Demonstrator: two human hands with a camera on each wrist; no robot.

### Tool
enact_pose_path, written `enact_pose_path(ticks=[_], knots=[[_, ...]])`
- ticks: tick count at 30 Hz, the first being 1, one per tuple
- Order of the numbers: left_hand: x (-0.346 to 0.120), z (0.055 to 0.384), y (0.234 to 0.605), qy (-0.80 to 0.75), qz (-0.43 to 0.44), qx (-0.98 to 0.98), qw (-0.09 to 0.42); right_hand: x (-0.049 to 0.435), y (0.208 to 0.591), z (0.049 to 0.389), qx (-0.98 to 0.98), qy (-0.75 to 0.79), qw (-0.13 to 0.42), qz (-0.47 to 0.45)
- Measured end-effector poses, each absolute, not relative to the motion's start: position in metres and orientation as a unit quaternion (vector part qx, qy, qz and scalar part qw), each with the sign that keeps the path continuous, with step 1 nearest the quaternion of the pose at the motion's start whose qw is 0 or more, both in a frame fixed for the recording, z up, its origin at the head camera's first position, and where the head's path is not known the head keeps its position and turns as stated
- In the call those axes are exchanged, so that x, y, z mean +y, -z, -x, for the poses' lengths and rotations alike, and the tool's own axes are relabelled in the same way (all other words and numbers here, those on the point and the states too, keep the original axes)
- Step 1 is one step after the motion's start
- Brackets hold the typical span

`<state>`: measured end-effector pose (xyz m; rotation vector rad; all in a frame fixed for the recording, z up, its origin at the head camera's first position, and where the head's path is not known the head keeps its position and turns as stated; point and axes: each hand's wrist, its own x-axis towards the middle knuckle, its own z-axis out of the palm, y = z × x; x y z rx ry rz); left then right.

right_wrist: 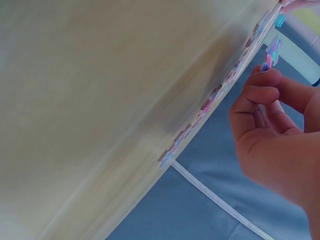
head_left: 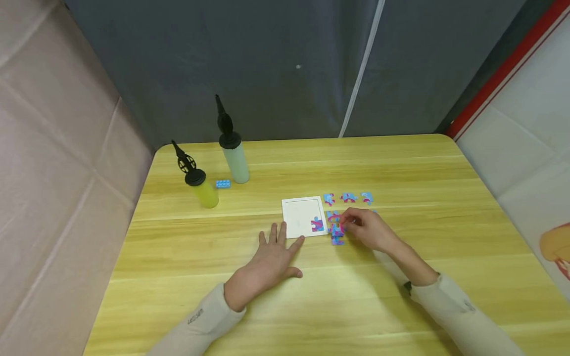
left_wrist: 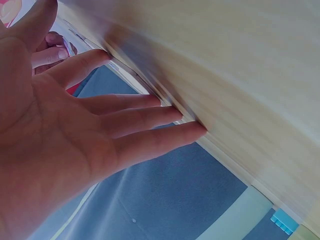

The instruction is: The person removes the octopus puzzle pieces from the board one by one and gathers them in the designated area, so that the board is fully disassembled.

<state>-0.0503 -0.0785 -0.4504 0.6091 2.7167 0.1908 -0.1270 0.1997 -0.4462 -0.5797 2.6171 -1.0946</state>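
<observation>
A white square puzzle tray (head_left: 296, 217) lies on the table, with one pink-and-blue puzzle piece (head_left: 317, 225) in its lower right corner. My left hand (head_left: 270, 259) is spread flat, its fingertips at the tray's near edge; the left wrist view shows the same straight fingers (left_wrist: 145, 142) touching down. Between thumb and finger, my right hand (head_left: 368, 230) pinches a puzzle piece (right_wrist: 272, 52), held above the table in the right wrist view. Under and beside that hand lie several loose puzzle pieces (head_left: 337, 241), partly hidden by it. A row of puzzle pieces (head_left: 349, 197) sits behind them.
Toward the back left stand a yellow bottle (head_left: 207, 194) and a pale green bottle (head_left: 237, 164), both with black pointed tops. A blue toy brick (head_left: 223, 184) lies between them. A dark grey curtain (head_left: 267, 64) hangs behind the wooden table (head_left: 178, 277).
</observation>
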Motion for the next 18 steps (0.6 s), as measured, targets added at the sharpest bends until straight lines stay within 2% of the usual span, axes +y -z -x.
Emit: enact_pose_path(ticks=[18], knots=[[-0.080,0.049,0.450,-0.077,-0.221,0.958,0.165,0.213,0.445,0.123,0.897,0.379,0.120,0.194]])
